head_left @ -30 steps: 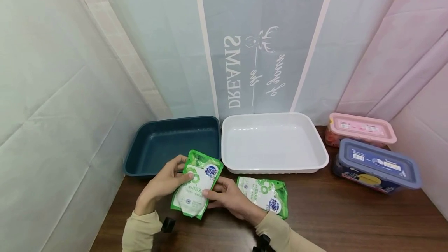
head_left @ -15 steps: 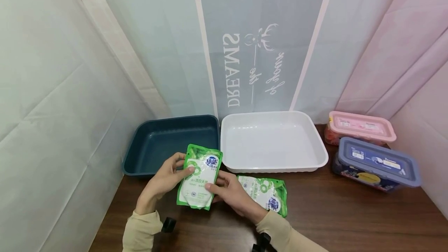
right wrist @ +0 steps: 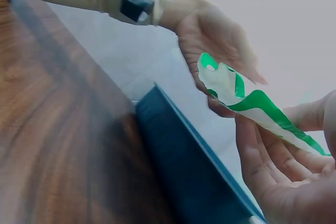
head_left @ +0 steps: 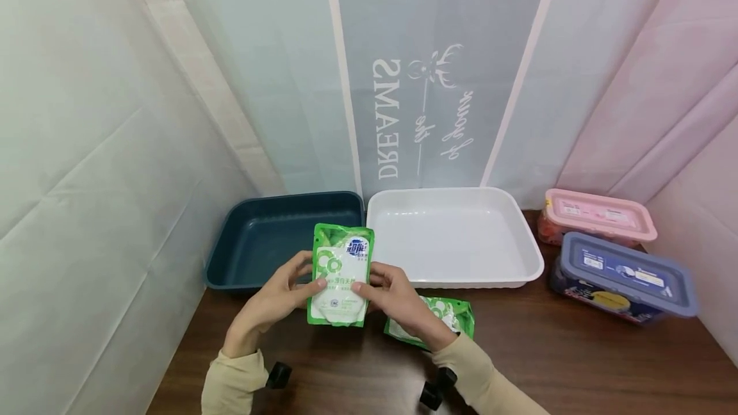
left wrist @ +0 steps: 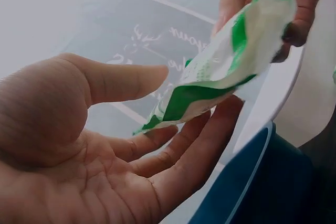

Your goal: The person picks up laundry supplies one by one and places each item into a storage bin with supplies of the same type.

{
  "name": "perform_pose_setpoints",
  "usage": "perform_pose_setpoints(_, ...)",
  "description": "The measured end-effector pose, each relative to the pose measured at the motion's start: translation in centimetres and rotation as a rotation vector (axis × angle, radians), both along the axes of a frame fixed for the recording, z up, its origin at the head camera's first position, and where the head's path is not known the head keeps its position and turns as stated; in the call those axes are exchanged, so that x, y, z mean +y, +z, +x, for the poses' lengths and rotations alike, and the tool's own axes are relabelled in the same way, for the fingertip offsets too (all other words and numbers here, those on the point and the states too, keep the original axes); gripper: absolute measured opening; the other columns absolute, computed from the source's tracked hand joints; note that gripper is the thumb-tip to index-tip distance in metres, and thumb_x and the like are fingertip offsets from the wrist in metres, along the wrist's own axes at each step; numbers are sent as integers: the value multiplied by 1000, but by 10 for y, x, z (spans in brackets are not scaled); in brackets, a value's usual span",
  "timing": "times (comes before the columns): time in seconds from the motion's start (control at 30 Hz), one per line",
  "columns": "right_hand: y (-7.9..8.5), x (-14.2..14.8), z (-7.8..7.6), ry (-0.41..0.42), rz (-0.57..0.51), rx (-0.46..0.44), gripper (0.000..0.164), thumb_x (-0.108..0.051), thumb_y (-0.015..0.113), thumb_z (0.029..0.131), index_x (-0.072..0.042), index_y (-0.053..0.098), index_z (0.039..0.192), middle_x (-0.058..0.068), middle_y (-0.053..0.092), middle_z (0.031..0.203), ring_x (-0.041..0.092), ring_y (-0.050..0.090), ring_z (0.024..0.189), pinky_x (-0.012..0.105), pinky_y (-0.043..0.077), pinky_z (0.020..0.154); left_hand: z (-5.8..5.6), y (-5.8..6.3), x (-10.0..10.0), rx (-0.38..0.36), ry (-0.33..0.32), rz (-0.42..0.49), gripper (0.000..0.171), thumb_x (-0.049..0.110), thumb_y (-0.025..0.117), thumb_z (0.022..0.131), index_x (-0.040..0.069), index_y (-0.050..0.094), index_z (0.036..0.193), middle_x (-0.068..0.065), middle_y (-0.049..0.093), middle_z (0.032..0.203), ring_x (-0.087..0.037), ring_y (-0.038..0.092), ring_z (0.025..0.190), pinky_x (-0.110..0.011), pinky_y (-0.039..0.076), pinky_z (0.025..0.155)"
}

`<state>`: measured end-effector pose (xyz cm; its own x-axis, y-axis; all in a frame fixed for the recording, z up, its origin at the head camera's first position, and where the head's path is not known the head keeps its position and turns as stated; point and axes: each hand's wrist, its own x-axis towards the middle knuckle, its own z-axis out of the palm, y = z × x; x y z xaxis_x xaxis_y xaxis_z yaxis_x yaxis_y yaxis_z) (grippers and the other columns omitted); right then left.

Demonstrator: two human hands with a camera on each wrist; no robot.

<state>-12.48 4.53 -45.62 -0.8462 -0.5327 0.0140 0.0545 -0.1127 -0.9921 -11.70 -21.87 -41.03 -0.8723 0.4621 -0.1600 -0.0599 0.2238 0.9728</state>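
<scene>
Both hands hold one green-and-white pouch (head_left: 340,276) upright above the front edge of the wooden table (head_left: 553,357), just in front of the dark blue tray (head_left: 230,255).

Left hand (head_left: 277,303): grasping the pouch's left edge, thumb across the printed face, fingers behind. The left wrist view shows the fingers (left wrist: 178,156) only lightly curled under the pouch (left wrist: 220,72), thumb reaching toward it (a loose hold, not a clench).

Right hand (head_left: 398,303): grasping the pouch's right edge, thumb on the front, fingers at the back. In the right wrist view the pouch (right wrist: 247,106) lies edge-on across the fingers (right wrist: 262,150), with the left hand (right wrist: 215,40) at its far end.

Pouch: label facing the head camera, top toward the dark blue tray, bottom toward the person. It is off the table.

Second green pouch (head_left: 444,319): flat on the table, to the right of the dark blue tray and nearer the person, partly covered by the right hand and wrist.

White tray (head_left: 519,235): touching the dark blue tray's right side, both against the back curtain (head_left: 421,82).

Further right of the dark blue tray, past the white tray: a pink-lidded box (head_left: 599,215) at the back and a blue-lidded box (head_left: 625,277) just in front of it.

Beige sleeves on both forearms; a black wrist mount shows under each.
</scene>
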Motion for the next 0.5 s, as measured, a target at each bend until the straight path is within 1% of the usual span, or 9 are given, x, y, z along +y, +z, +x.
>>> perform_pose_setpoints(0.1,7,1,-6,2,16,21,48,-20,64,109,1,54,151,25,72,132,19,78,93,34,65,74,0,2,-1,-14,-6,14,66,24,61,111,6,27,164,-32,45,156,-31,73,114,-44,66,83)
perform_pose_setpoints(0.2,15,0,-10,3,21,27,47,-21,65,109,1,55,150,24,72,132,18,78,93,35,65,74,0,2,-3,-15,7,27,67,20,61,111,4,24,165,-33,44,156,-33,73,116,-42,66,83)
perform_pose_setpoints(0.27,19,-1,-13,2,21,28,46,-20,65,108,1,56,149,24,72,133,18,78,92,35,65,74,0,2,-3,-2,31,32,67,18,62,110,3,25,165,-33,45,155,-34,74,115,-41,66,84)
perform_pose_setpoints(0.37,24,-4,-17,-2,17,32,45,-18,66,108,1,56,147,25,72,133,19,79,93,38,66,77,0,1,-4,26,102,40,67,15,63,109,3,27,164,-32,49,151,-29,77,109,-38,66,83)
perform_pose_setpoints(0.47,28,-8,-22,-7,18,40,48,-17,67,107,0,52,150,25,69,137,21,79,97,43,66,83,0,2,-5,52,207,36,65,14,65,108,4,31,163,-30,54,148,-22,78,102,-33,65,81)
perform_pose_setpoints(0.5,29,-10,-23,-13,18,36,50,-17,68,106,-1,51,151,25,68,138,22,79,98,45,66,84,-1,2,-5,60,241,36,65,13,65,108,4,32,163,-30,54,148,-22,77,104,-32,64,81)
